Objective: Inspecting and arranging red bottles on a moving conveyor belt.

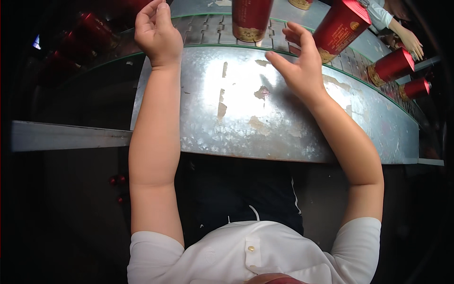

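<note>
My left hand (160, 38) is raised over the conveyor belt (201, 31) at the upper left, its fingers curled in toward the thumb. Whatever they may pinch is too small or hidden to make out. Nearer the middle, my right hand (302, 64) is open, thumb and fingers apart, with nothing in it. It reaches between two red containers with gold-patterned bases: an upright red container (249, 21), cut off by the upper edge, and a tilted-looking red container (341, 31) just beyond my fingers. Whether my fingertips touch the latter, I cannot tell.
A worn metal table (283, 132) lies between me and the curved belt. More red containers (392, 66) stand along it at right, others (87, 35) in the dark at left. Another person's hand (410, 43) is at the far right. A metal bar (71, 136) juts out left.
</note>
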